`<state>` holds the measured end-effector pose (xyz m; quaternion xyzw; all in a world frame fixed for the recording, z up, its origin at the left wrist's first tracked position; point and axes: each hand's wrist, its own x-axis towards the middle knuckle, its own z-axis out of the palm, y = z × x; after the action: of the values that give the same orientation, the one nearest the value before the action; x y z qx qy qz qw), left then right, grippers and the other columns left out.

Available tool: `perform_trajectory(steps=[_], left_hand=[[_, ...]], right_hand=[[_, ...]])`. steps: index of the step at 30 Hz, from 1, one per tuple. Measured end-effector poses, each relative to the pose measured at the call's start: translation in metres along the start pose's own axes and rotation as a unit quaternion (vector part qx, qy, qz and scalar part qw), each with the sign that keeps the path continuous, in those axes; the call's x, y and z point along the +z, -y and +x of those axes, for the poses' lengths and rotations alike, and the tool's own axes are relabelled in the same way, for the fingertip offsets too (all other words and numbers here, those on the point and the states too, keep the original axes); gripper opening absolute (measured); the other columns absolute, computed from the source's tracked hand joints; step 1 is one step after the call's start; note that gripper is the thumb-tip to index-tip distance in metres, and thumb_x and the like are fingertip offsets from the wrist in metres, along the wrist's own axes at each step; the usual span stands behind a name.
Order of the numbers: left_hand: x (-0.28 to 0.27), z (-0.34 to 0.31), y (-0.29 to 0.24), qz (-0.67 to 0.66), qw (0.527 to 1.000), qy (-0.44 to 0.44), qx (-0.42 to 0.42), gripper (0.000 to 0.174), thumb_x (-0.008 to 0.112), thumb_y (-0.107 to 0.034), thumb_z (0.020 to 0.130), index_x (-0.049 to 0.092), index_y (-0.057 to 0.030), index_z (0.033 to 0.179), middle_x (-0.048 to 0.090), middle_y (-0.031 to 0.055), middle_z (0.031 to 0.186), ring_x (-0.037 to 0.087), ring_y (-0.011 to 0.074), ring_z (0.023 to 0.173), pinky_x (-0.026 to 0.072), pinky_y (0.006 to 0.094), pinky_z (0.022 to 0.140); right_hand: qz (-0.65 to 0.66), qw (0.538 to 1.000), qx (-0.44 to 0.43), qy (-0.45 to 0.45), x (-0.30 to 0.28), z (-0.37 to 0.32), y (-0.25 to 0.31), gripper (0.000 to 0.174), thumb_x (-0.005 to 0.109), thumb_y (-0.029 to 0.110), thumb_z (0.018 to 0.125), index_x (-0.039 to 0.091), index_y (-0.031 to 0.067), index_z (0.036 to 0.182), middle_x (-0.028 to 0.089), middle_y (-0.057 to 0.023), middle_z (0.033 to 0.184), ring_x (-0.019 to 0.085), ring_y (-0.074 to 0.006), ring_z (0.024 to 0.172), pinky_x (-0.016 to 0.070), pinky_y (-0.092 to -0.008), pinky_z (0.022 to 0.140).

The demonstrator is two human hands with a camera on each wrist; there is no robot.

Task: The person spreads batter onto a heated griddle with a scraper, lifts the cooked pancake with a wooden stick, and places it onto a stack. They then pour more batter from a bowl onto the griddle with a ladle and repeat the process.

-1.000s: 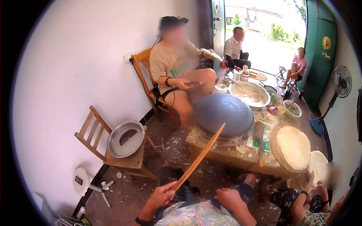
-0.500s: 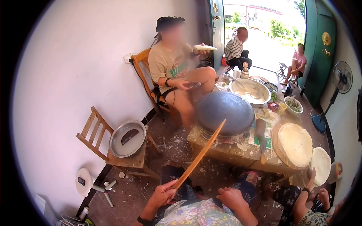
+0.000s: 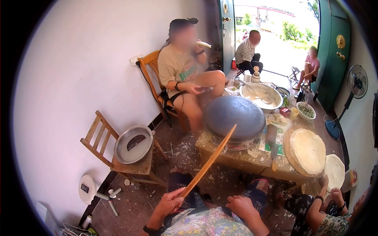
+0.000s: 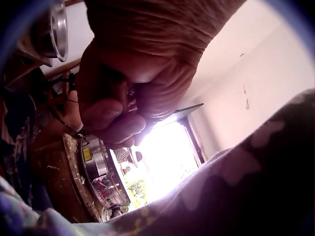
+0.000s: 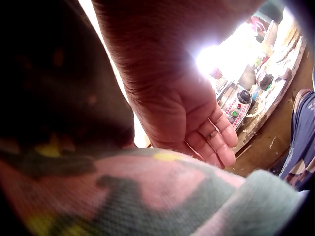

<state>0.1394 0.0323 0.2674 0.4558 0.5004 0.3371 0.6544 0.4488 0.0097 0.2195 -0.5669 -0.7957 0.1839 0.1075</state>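
In the head view my left hand point(image 3: 171, 202) grips the lower end of a long, thin wooden stick point(image 3: 208, 163) with a pointed tip. The stick slants up and away, its tip overlapping the front edge of a round dark griddle point(image 3: 235, 116). The left wrist view has the curled fingers point(image 4: 113, 120) of that hand in shadow. My right hand point(image 3: 241, 207) rests on my lap, holding nothing, its fingers loosely bent in the right wrist view. Beyond it, on the low table point(image 3: 252, 163), lies a scraper point(image 3: 271, 137) with a wooden handle.
A stack of flatbreads point(image 3: 309, 151) lies at the table's right; a person beside me handles another flatbread point(image 3: 334, 172). A batter bowl point(image 3: 271, 87) stands behind the griddle. At left, a chair point(image 3: 136, 168) bears a metal basin point(image 3: 123, 157). Another person point(image 3: 177, 63) sits opposite.
The seated person opposite has raised a rolled or folded pale food to the mouth. My hands and the stick have stayed almost still; the view has shifted slightly.
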Motion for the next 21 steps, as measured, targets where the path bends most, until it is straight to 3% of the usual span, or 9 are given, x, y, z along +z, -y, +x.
perform_trajectory(steps=[6, 10, 15, 21], left_hand=[[-0.002, 0.000, -0.002, 0.009, 1.000, -0.009, -0.018, 0.050, 0.055, -0.004, 0.090, 0.045, -0.0046, 0.139, 0.051, -0.0009, 0.064, 0.041, 0.0032, 0.044, 0.0330, 0.0178, 0.039], [-0.002, -0.006, -0.002, 0.003, 1.000, -0.006, -0.029, 0.051, 0.056, -0.003, 0.090, 0.044, -0.0054, 0.140, 0.052, -0.0002, 0.064, 0.041, 0.0036, 0.043, 0.0334, 0.0187, 0.039], [-0.009, -0.009, 0.011, 0.012, 1.000, -0.010, 0.013, 0.050, 0.056, -0.004, 0.090, 0.045, -0.0047, 0.139, 0.052, -0.0002, 0.064, 0.041, 0.0036, 0.044, 0.0335, 0.0189, 0.039], [-0.003, -0.019, 0.014, 0.020, 0.998, -0.035, 0.051, 0.050, 0.057, -0.004, 0.088, 0.047, -0.0036, 0.137, 0.053, 0.0001, 0.063, 0.040, 0.0038, 0.042, 0.0320, 0.0188, 0.038]], right_hand=[[0.005, 1.000, -0.018, 0.004, -0.010, 0.000, 0.006, 0.021, 0.064, 0.027, 0.080, 0.063, 0.0089, 0.089, 0.066, -0.0103, 0.082, 0.066, -0.0298, 0.078, 0.0534, -0.0409, 0.068], [-0.012, 0.999, 0.008, 0.037, -0.016, -0.002, -0.004, 0.023, 0.060, 0.030, 0.086, 0.059, 0.0080, 0.093, 0.065, -0.0121, 0.089, 0.064, -0.0329, 0.087, 0.0514, -0.0437, 0.070], [-0.027, 0.998, -0.005, 0.054, -0.012, 0.004, -0.009, 0.025, 0.060, 0.031, 0.085, 0.060, 0.0083, 0.094, 0.065, -0.0133, 0.093, 0.064, -0.0333, 0.090, 0.0515, -0.0445, 0.071], [-0.004, 0.998, -0.064, -0.009, -0.004, 0.011, 0.016, 0.016, 0.061, 0.026, 0.080, 0.061, 0.0101, 0.084, 0.065, -0.0109, 0.081, 0.065, -0.0324, 0.080, 0.0523, -0.0429, 0.066]])
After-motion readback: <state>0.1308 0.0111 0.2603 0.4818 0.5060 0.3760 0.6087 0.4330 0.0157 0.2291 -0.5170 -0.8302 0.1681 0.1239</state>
